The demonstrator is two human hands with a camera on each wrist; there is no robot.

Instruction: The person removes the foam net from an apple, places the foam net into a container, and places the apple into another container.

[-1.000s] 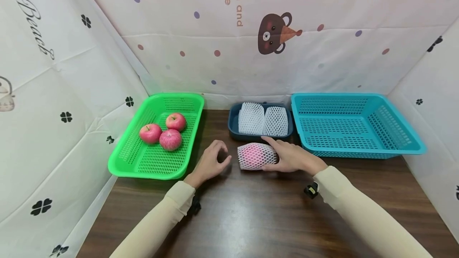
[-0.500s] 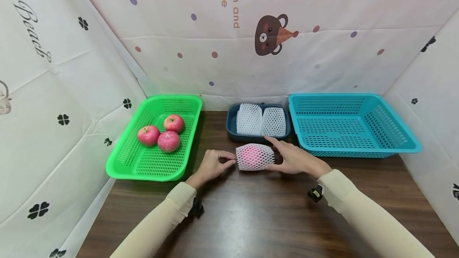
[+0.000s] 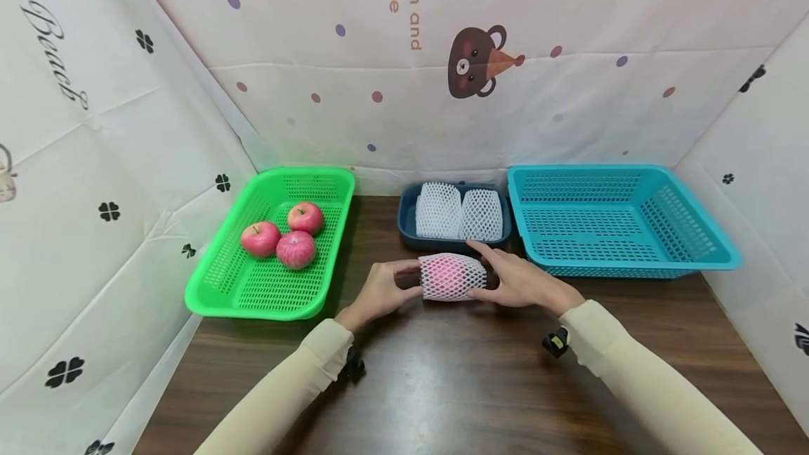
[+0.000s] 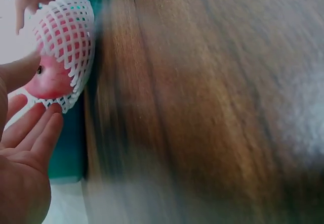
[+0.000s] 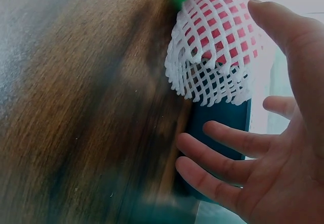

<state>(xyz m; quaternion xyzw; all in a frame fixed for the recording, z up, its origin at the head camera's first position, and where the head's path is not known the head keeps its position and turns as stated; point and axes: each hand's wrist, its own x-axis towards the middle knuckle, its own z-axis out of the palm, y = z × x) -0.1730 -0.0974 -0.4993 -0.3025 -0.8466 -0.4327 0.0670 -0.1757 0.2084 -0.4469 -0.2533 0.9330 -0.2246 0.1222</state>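
Between my two hands, in front of the small dark blue tray, is a pink-red apple [image 3: 445, 275] inside a white foam net sleeve [image 4: 81, 42]. My left hand [image 3: 382, 289] is at the sleeve's left end, thumb and fingers on opposite sides; in the left wrist view its fairly straight fingertips touch the net's rim, where bare apple shows. At the other end is my right hand [image 3: 517, 281]. Its thumb touches or nearly touches the net in the right wrist view, while its fingers [image 5: 223, 158] are spread apart from it.
A green basket [image 3: 265, 313] on the left holds 3 apples [image 3: 296, 249]. The dark blue tray [image 3: 436, 244] at the back holds white foam nets [image 3: 439, 209]. Right of it stands a blue basket [image 3: 632, 267]. Printed cloth [image 3: 303, 34] encloses the wooden table [image 3: 417, 385].
My left hand has moved right to the sleeve's end; its fingertips came together at the net's edge, then spread apart. My right hand has stayed nearly still at the other end.
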